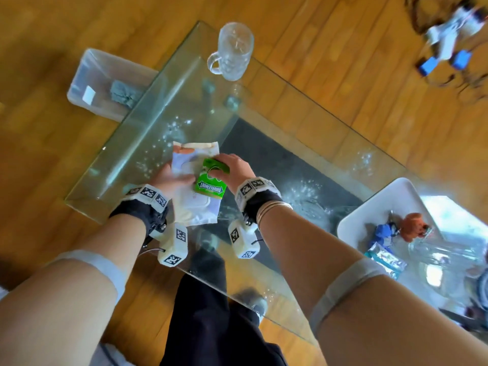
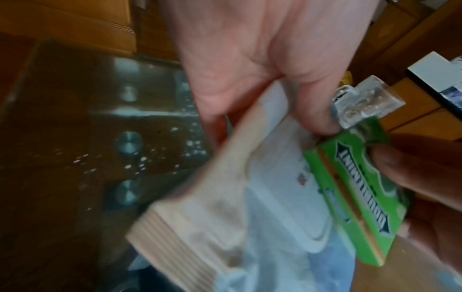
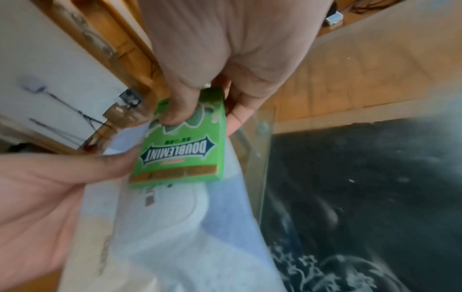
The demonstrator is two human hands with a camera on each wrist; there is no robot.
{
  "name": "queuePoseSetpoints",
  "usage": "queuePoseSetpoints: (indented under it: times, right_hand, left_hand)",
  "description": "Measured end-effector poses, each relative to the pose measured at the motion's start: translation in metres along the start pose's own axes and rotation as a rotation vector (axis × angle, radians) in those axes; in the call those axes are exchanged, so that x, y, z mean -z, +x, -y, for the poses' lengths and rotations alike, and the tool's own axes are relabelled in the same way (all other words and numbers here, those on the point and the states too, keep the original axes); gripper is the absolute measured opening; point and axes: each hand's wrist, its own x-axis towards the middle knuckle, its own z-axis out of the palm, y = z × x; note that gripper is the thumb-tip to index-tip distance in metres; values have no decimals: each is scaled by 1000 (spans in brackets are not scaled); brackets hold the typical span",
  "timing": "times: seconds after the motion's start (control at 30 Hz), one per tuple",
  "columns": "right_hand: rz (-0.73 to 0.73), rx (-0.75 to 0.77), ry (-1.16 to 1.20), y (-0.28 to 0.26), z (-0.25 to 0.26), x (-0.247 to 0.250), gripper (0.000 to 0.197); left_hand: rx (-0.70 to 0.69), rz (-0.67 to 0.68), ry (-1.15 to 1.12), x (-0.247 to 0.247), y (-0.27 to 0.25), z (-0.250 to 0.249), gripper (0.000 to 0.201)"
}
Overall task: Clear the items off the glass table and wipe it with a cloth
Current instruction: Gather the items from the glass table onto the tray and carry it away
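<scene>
My left hand grips a white wet-wipes pack over the near left part of the glass table. In the left wrist view the thumb and fingers pinch the wet-wipes pack at its edge. My right hand holds a green Doublemint gum box against the pack's top. Its thumb lies across the gum box and the fingers curl behind it. A clear glass mug stands at the table's far end. Water droplets speckle the glass.
A clear plastic bin with a grey cloth sits on the wooden floor beyond the table's left edge. A white tray at the right holds a small bear toy, a blue item and a packet. My legs stand under the near edge.
</scene>
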Motion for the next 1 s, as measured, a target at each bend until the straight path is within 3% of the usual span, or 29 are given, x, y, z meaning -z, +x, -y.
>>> queuePoseSetpoints:
  times: [0.07,0.17,0.27,0.37,0.53,0.67,0.77,1.0]
  right_hand:
    - [-65,-14,51,13,13,10,41]
    - [-76,32,-78,35,33,24,42]
    - [-138,103,-85,60,48,36,37]
    - [-265,20,71,95,57,55,32]
    - [-69,-85,-43,158,72,69,49]
    - [-31,-162,-51,196,82,62,61]
    - [-94,-193,24,213,79,57,61]
    - [-260,-170,367,209,70,52,38]
  left_hand:
    - [-18,86,-91,4,4,-20,58]
    - [-73,138,-126,17,24,-42,49]
    - [-127,120,-111,31,50,-59,66]
    - [-167,67,-84,44,74,-75,71]
    - [-179,-119,4,72,114,-79,61]
    - [-151,-108,4,86,140,-71,54]
    - [-148,-95,-13,92,149,-70,67]
    - [-152,-104,-33,94,157,-63,69]
